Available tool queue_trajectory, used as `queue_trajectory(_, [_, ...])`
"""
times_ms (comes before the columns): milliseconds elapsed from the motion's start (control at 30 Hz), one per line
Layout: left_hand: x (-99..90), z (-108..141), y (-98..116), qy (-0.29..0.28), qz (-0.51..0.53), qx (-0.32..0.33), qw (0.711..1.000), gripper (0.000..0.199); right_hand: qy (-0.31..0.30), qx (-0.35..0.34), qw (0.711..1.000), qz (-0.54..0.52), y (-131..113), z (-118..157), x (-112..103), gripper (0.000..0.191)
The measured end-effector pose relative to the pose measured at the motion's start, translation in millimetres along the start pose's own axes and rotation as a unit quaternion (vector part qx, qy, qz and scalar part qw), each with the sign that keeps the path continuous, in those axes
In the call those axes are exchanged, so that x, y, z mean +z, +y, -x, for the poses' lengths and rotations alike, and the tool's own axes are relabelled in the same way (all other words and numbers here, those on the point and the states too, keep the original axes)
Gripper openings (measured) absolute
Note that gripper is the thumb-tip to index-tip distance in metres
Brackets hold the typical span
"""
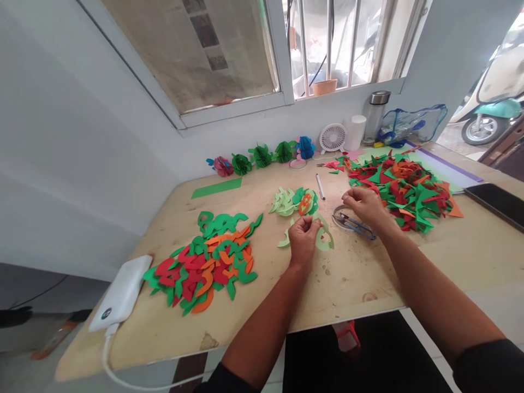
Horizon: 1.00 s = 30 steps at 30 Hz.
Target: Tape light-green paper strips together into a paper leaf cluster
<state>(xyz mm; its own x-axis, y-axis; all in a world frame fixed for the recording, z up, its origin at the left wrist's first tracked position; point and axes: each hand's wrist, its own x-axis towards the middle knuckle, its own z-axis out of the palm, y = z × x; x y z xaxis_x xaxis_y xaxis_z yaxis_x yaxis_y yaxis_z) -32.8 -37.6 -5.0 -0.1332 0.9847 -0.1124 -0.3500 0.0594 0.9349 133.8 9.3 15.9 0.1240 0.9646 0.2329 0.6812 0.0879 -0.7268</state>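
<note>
My left hand (303, 240) pinches a pale green paper cutout (326, 241) with curved edges and openings, just over the table; part of it is behind my fingers. To its right, my right hand (365, 206) is raised with thumb and fingertips pressed together; whatever lies between them is too small to make out. Below that hand, small blue-handled snips (355, 225) rest across a round ring (339, 217). Beyond my left hand sits a small pile of pale green cutouts (282, 202), beside darker green pieces and an orange piece (305, 203).
Green, red and orange cutouts (204, 262) lie heaped at left, near a white power bank (121, 292) with a cable. Paper scraps (409, 185) pile up at right, beside a black phone (497, 201). A pen (320, 186), paper ornaments (261, 155) and a fan (333, 137) stand farther back.
</note>
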Motion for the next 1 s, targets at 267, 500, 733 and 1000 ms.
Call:
queue_trajectory(267, [-2.5, 2, -4, -0.068, -0.094, 0.038, 0.992, 0.02, -0.119, -0.025, 0.961, 0.25, 8, -2, 1, 0.023])
queue_trajectory(500, [3.0, 15, -11, -0.254, -0.364, 0.248, 0.861, 0.012, -0.152, -0.054, 0.952, 0.259, 9, -2, -2, 0.025])
queue_trajectory(733, [1.9, 11, -22, -0.314, -0.434, 0.294, 0.792, 0.014, -0.175, -0.084, 0.937, 0.289, 9, -1, -2, 0.023])
queue_trajectory(1000, [2.1, 11, -26, -0.324, -0.469, 0.31, 0.76, 0.013, -0.182, -0.074, 0.926, 0.322, 2, 3, -4, 0.024])
